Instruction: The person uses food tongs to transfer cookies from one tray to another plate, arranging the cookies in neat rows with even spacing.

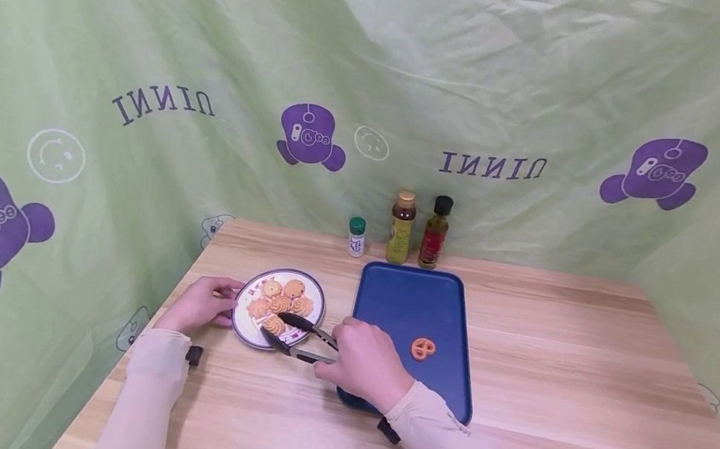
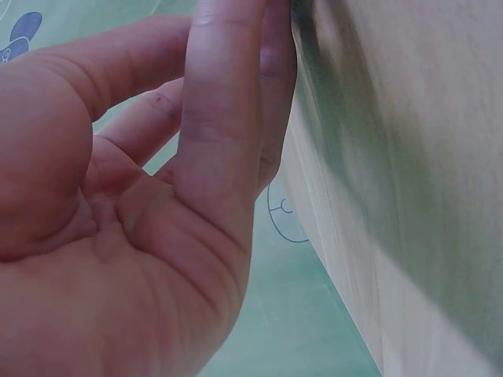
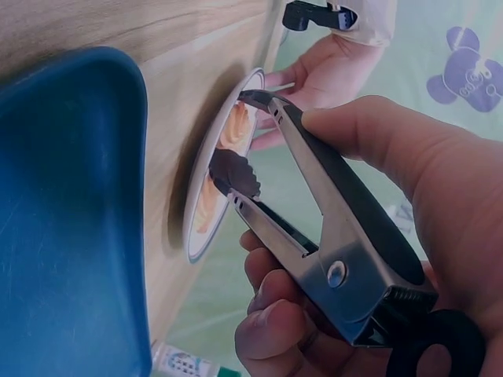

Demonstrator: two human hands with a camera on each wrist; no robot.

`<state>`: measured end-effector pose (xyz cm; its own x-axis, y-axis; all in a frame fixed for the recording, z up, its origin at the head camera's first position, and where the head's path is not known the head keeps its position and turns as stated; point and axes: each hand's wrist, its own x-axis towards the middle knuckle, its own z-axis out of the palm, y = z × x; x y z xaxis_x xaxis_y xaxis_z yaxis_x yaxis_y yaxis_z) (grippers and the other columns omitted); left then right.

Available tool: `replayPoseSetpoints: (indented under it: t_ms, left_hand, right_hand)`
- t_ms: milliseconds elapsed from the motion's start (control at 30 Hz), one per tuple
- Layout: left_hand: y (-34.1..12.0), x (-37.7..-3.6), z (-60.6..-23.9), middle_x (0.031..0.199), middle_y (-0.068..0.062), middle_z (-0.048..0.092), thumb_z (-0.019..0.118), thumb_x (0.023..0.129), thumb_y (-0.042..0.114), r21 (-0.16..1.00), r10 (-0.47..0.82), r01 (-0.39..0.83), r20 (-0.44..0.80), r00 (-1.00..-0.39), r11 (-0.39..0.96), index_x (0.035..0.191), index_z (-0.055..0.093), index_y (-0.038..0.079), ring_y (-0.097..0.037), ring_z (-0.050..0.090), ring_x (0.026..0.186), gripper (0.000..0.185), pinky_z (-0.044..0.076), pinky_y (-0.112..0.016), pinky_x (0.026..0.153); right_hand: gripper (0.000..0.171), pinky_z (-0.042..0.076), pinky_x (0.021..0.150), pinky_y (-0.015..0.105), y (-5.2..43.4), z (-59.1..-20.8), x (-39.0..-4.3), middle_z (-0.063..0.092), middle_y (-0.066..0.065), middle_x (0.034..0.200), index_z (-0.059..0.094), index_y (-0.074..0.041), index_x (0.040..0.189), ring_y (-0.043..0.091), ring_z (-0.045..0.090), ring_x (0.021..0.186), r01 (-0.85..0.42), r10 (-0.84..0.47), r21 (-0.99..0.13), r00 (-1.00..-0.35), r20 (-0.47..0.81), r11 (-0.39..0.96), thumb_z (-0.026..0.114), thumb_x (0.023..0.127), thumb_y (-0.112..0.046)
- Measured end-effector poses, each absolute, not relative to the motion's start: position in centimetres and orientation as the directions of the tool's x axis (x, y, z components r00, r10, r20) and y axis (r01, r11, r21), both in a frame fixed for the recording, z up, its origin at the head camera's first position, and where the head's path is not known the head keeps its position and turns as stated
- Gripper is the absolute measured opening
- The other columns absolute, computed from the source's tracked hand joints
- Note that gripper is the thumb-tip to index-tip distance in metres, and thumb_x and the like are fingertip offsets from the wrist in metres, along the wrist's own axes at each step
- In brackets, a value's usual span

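Note:
At the left of the table, a white plate with a dark rim (image 1: 243, 325) holds several cookies (image 1: 281, 305), some swirled, some round. My left hand (image 1: 205, 303) grips the plate's left edge, its fingers and thumb at the rim; in the left wrist view the fingers are bent and the plate is out of sight. My right hand (image 1: 370, 360) holds metal tongs (image 3: 336, 271) with black tips, thumb along one arm and fingers around the other. The tongs' arms are spread, their tips over the plate on either side of a swirled cookie (image 1: 273, 325) near its front.
Right of the plate lies a blue tray (image 1: 414, 299), with one pretzel-shaped cookie (image 1: 422, 349) on it; my right forearm crosses its front corner. Behind stand a green-capped shaker (image 1: 356, 237), a gold-capped bottle (image 1: 401, 228) and a black-capped bottle (image 1: 435, 234). A green curtain (image 1: 382, 47) encloses the table.

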<state>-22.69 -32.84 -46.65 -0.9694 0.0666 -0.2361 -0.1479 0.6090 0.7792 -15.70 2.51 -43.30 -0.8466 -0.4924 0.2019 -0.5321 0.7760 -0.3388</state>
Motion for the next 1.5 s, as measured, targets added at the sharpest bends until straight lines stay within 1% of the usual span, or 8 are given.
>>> replayPoseSetpoints:
  t_ms: [500, 600, 733, 1000, 1167, 1300, 1367, 1500]
  left_hand:
    - [-32.5, -22.7, -46.7, 0.127, -0.030, 0.063, 0.066, 0.106, -0.005, 0.777, 0.070, -0.163, -0.258, -0.964, 0.608, 0.156, 0.055, -0.011, -0.020, 0.074, 0.088, 0.052, 0.075, -0.032, 0.076]
    - [-32.5, -22.7, -46.7, 0.127, -0.030, 0.063, 0.066, 0.106, -0.005, 0.777, 0.071, -0.163, -0.258, -0.964, 0.608, 0.156, 0.055, -0.011, -0.020, 0.074, 0.087, 0.052, 0.075, -0.032, 0.076]
    - [-32.5, -22.8, -46.5, 0.129, -0.032, 0.063, 0.066, 0.106, -0.005, 0.773, 0.075, -0.157, -0.255, -0.964, 0.614, 0.156, 0.054, -0.012, -0.019, 0.074, 0.087, 0.052, 0.075, -0.032, 0.076]
    - [-32.6, -22.9, -46.8, 0.127, -0.029, 0.062, 0.067, 0.106, -0.004, 0.773, 0.066, -0.168, -0.262, -0.963, 0.611, 0.156, 0.056, -0.010, -0.020, 0.074, 0.089, 0.051, 0.075, -0.030, 0.076]
    - [-32.7, -23.0, -46.8, 0.128, -0.030, 0.062, 0.066, 0.107, -0.004, 0.777, 0.066, -0.174, -0.267, -0.962, 0.605, 0.156, 0.055, -0.010, -0.021, 0.074, 0.089, 0.051, 0.075, -0.031, 0.076]
    - [-32.7, -22.9, -46.7, 0.129, -0.031, 0.062, 0.065, 0.107, -0.005, 0.773, 0.067, -0.172, -0.266, -0.962, 0.611, 0.157, 0.054, -0.011, -0.020, 0.074, 0.090, 0.052, 0.075, -0.031, 0.076]
    - [-32.8, -22.8, -46.7, 0.129, -0.031, 0.061, 0.065, 0.107, -0.005, 0.767, 0.067, -0.166, -0.263, -0.962, 0.620, 0.157, 0.053, -0.012, -0.020, 0.074, 0.090, 0.052, 0.075, -0.031, 0.076]
    - [-32.8, -22.9, -46.8, 0.128, -0.031, 0.062, 0.066, 0.106, -0.006, 0.762, 0.070, -0.159, -0.259, -0.963, 0.628, 0.157, 0.052, -0.013, -0.019, 0.074, 0.088, 0.053, 0.075, -0.032, 0.075]
  right_hand:
    - [0.036, 0.034, 0.046, 0.024, 3.5, -43.2, -14.9, 0.051, -0.007, 0.073, 0.068, -0.016, 0.076, 0.011, 0.046, 0.058, -0.507, -0.474, -0.364, -0.861, 0.183, 0.781, 0.091, 0.082, -0.042]
    - [0.034, 0.037, 0.048, 0.023, 4.5, -43.3, -14.4, 0.054, -0.007, 0.076, 0.076, -0.012, 0.086, 0.011, 0.047, 0.060, -0.492, -0.461, -0.384, -0.870, 0.177, 0.781, 0.091, 0.082, -0.041]
    - [0.035, 0.038, 0.048, 0.021, 6.1, -43.2, -13.5, 0.056, -0.007, 0.078, 0.081, -0.008, 0.095, 0.008, 0.048, 0.061, -0.484, -0.447, -0.398, -0.874, 0.190, 0.779, 0.092, 0.082, -0.039]
    - [0.034, 0.038, 0.048, 0.019, 10.3, -43.0, -11.6, 0.056, -0.009, 0.078, 0.079, -0.010, 0.094, 0.005, 0.045, 0.061, -0.431, -0.381, -0.399, -0.902, 0.203, 0.809, 0.094, 0.082, -0.038]
    - [0.036, 0.047, 0.054, 0.020, 12.9, -42.8, -10.6, 0.070, -0.005, 0.089, 0.080, -0.010, 0.099, 0.005, 0.052, 0.066, -0.392, -0.326, -0.373, -0.917, 0.230, 0.841, 0.095, 0.080, -0.036]
    - [0.039, 0.052, 0.058, 0.024, 14.7, -42.6, -10.0, 0.069, -0.004, 0.091, 0.082, -0.010, 0.105, 0.007, 0.055, 0.068, -0.361, -0.286, -0.353, -0.926, 0.248, 0.863, 0.095, 0.080, -0.037]
    - [0.040, 0.051, 0.056, 0.025, 15.5, -42.5, -9.7, 0.065, -0.005, 0.086, 0.082, -0.010, 0.104, 0.007, 0.053, 0.067, -0.344, -0.265, -0.350, -0.930, 0.254, 0.871, 0.095, 0.080, -0.038]
    - [0.041, 0.042, 0.052, 0.022, 17.3, -42.5, -8.9, 0.061, -0.006, 0.083, 0.081, -0.008, 0.103, 0.007, 0.048, 0.064, -0.295, -0.209, -0.346, -0.941, 0.266, 0.891, 0.095, 0.079, -0.037]
